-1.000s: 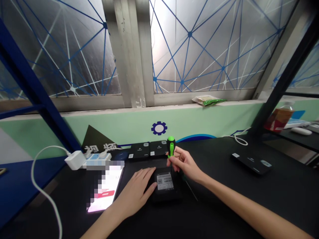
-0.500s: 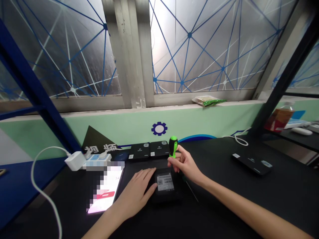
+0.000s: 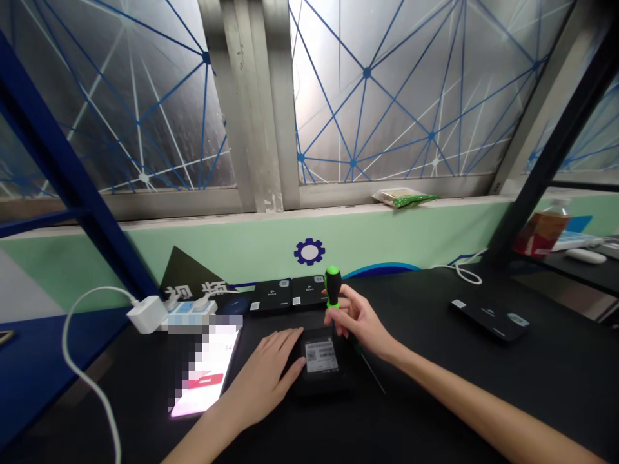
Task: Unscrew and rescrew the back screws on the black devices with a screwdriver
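Right of the screwdriver stands a clear-topped bottle.

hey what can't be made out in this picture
All in the head view:
Screwdriver tip: lost in darkness below the right hand.
Black device, left edge: partly behind the left hand.
Label print: too small.
Lit screen: partly pixelated.
White cable end: cut off by bottom edge.

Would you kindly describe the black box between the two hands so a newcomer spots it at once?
On the black table, find the right hand holding a green-and-black screwdriver. The black box lies between it and the left hand, nearer the camera than the boxes by the green wall. Unlike those, it shows one large pale label near its middle.
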`<state>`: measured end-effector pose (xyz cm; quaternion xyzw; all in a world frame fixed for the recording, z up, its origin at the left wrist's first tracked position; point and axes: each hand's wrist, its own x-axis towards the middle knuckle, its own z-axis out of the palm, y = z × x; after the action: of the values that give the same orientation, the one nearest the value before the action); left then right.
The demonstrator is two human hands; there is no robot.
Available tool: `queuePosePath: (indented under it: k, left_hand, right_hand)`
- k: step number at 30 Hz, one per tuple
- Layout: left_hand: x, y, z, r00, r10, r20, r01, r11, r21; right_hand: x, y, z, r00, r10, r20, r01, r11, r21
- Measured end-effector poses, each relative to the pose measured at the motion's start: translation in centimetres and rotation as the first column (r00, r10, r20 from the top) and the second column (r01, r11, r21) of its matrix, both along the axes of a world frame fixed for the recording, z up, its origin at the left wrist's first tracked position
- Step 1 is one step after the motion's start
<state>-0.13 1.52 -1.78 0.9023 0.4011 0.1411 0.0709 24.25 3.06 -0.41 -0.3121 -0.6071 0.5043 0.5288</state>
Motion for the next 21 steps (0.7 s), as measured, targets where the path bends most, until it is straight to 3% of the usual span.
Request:
queuePosePath:
  k: [5, 13, 21]
  left_hand:
    - [0.00, -0.01, -0.02, 1.000, -0.005, 0.010, 0.005, 1.000, 0.021]
    - [0.02, 0.11, -0.10, 1.000, -0.016, 0.005, 0.016, 1.000, 0.017]
    - [0.09, 0.00, 0.09, 1.000, -0.002, -0.006, 0.002, 1.000, -0.007]
  right_hand:
    - [-0.07, 0.15, -0.03, 0.997, -0.072, -0.037, 0.071, 0.997, -0.025]
    - [0.54, 0.20, 0.16, 0.999, 0.023, 0.029, -0.023, 1.000, 0.018]
    - [-0.17, -0.03, -0.10, 0.998, -0.065, -0.020, 0.064, 0.997, -0.032]
